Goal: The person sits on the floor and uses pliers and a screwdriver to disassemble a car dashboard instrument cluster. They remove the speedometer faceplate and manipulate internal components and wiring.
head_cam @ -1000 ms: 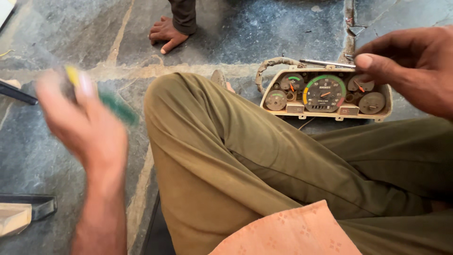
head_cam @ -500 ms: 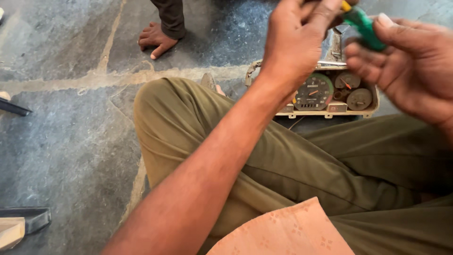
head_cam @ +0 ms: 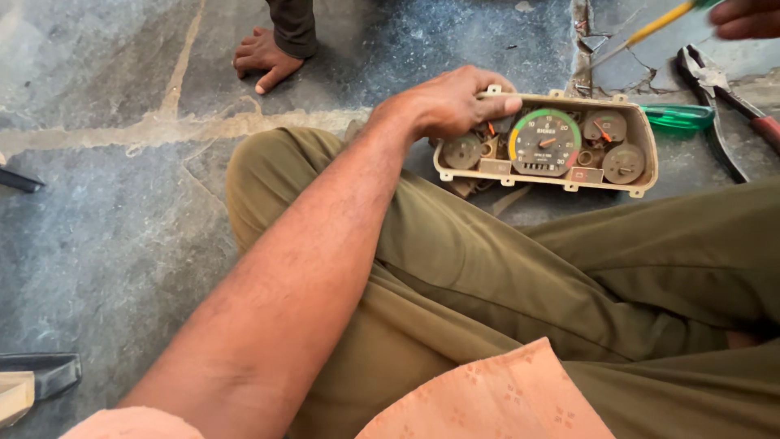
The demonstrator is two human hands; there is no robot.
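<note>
Grey stone floor carries instrument cluster, pliers, green-handled tool.

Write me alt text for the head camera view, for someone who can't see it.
A seated person's left hand grips the top left edge of a dusty beige gauge cluster propped on a stone floor beyond their olive-trousered knee. Their right hand, at the top right corner, holds a yellow-shafted screwdriver above pliers. Another person's bare foot stands nearby.

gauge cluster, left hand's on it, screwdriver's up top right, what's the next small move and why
Probably bring the screwdriver tip down to the gauge cluster. The left hand grips its top left edge, steadying it on the stone floor, while the right hand holds the tool raised, clear of the housing.
</note>
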